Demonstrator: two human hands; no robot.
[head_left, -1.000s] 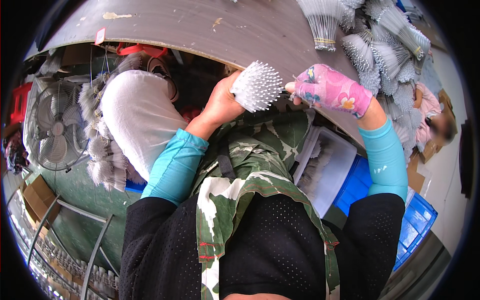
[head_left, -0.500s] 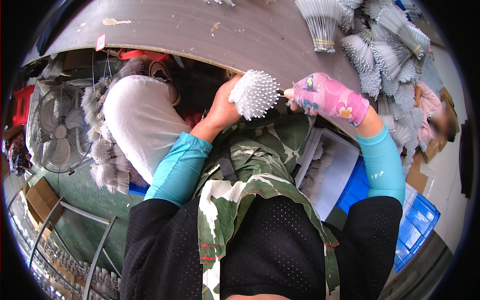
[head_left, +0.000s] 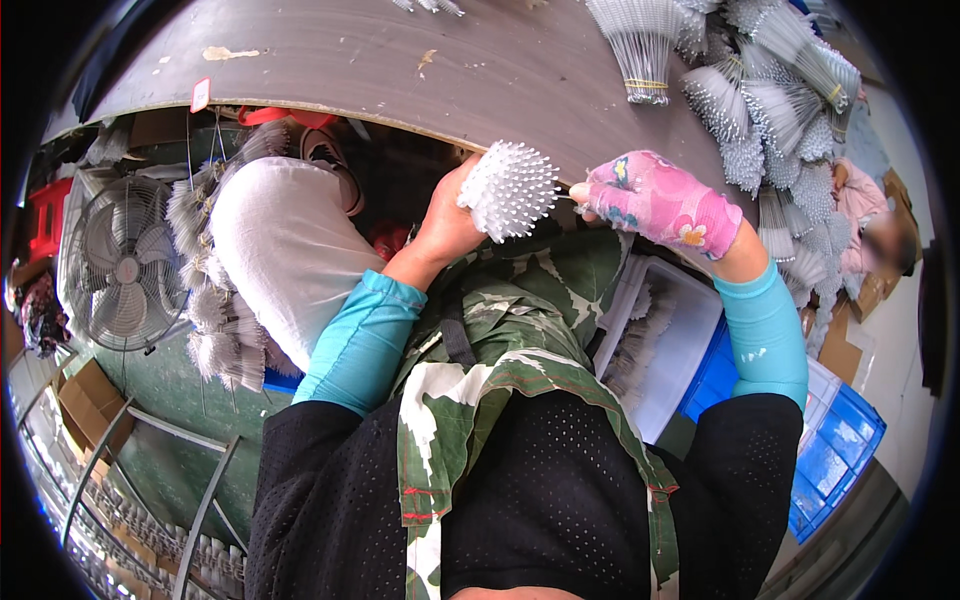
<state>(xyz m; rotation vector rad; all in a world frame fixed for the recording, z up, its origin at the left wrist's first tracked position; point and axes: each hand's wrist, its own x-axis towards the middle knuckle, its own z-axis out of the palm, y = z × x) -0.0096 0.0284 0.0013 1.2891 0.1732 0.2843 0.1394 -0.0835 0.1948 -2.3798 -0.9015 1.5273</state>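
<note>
My left hand (head_left: 449, 218) is closed around a dense bundle of thin white brushes (head_left: 510, 190), by the look of them straw brushes. Their many small white tips fan out to the right, in front of the table edge. On my right hand (head_left: 655, 200) is a pink flowered glove that leaves the fingertips bare. Its thumb and fingers pinch a thin wire stem (head_left: 566, 196) at the right side of the bundle. Whether that stem is joined to the bundle is too small to tell. Both hands are above my camouflage apron (head_left: 520, 290).
Tied bundles of similar brushes (head_left: 640, 50) lie on the brown table (head_left: 330, 60), with more piled at its right. Below my right arm are a translucent bin (head_left: 685, 330) and a blue crate (head_left: 835, 450). A fan (head_left: 128, 270) stands left. Another person (head_left: 862, 215) sits far right.
Both hands keep nearly the same place and grip. My right hand has shifted very slightly and the whole view has moved a little.
</note>
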